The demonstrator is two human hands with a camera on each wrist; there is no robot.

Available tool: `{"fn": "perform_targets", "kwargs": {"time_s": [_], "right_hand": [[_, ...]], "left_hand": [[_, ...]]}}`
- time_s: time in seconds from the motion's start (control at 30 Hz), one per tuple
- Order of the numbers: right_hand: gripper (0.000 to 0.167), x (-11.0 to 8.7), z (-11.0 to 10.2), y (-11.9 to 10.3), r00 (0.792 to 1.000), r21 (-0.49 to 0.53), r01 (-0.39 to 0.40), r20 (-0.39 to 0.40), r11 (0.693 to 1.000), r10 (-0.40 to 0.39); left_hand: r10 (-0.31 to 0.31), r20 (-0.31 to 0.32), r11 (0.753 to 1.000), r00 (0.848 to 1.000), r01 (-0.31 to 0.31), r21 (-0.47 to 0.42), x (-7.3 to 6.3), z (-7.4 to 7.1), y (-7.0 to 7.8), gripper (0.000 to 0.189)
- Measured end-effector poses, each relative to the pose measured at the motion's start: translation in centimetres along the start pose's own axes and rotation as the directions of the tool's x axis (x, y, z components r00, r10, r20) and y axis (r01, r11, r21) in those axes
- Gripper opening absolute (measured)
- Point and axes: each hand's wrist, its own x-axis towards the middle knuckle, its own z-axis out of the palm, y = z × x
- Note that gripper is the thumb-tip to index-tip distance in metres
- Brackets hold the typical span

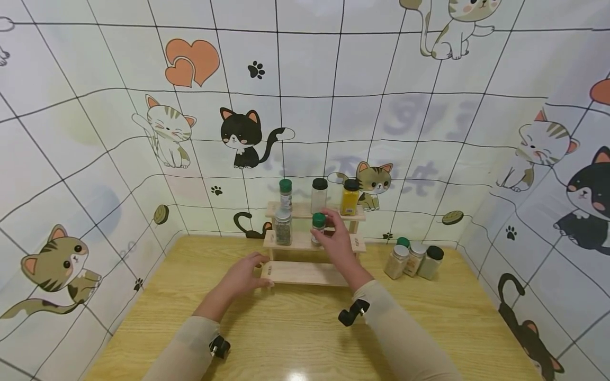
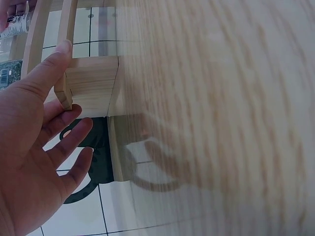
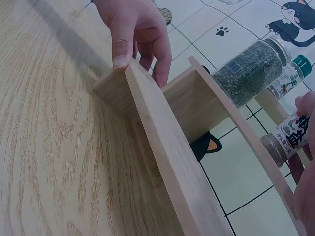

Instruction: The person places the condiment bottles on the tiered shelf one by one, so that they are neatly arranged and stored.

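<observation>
A three-tier wooden spice rack [image 1: 305, 272] stands at the back of the table. My right hand [image 1: 340, 246] holds a small green-capped spice jar [image 1: 318, 221] between thumb and fingers, over the middle tier. In the right wrist view the label of this spice jar [image 3: 295, 130] shows, its base right at the tier's board. At the left end of the lowest tier, my left hand [image 1: 243, 275] pinches the board, thumb on top and fingers below. A larger clear jar of dried herbs [image 1: 283, 227] is on the middle tier, left of the held jar.
On the top tier stand another green-capped jar [image 1: 285, 194], a black-capped jar of white contents [image 1: 319, 196] and a yellow jar [image 1: 350, 198]. Several jars, including a black-capped one [image 1: 431, 262], cluster on the table right of the rack. A cat-patterned wall covering [image 1: 305, 127] surrounds the table.
</observation>
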Motion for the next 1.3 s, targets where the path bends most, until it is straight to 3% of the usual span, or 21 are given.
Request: {"fn": "perform_targets", "kwargs": {"time_s": [0.37, 0.57, 0.93, 1.1, 1.3], "right_hand": [[0.065, -0.6, -0.6, 0.7, 0.999, -0.049, -0.001, -0.049, 0.999, -0.001], [0.068, -1.7, -2.1, 0.0, 0.997, -0.08, 0.005, -0.073, 0.997, -0.011], [0.063, -5.4, -7.5, 0.1, 0.992, -0.125, 0.0, -0.126, 0.992, -0.016], [0.061, -7.0, -10.9, 0.8, 0.983, -0.236, -0.001, -0.178, 0.972, -0.042], [0.059, -8.4, -15.0, 1.5, 0.96, -0.33, -0.064, -0.277, 0.942, -0.032]], "left_hand": [[-0.003, 0.003, 1.0, 1.0, 0.003, 0.0, -0.1, 0.2, 0.5, 0.065], [-0.01, 0.011, 1.0, 1.0, 0.01, -0.005, 0.1, 0.2, 0.3, 0.065], [-0.023, 0.008, 1.0, 1.0, 0.023, -0.013, -0.2, 0.0, 0.0, 0.065], [-0.023, 0.01, 1.0, 1.0, 0.023, -0.015, -0.4, 0.1, -0.1, 0.066], [-0.024, 0.012, 0.999, 1.0, 0.024, -0.023, -0.3, 0.0, 0.1, 0.066]]}}
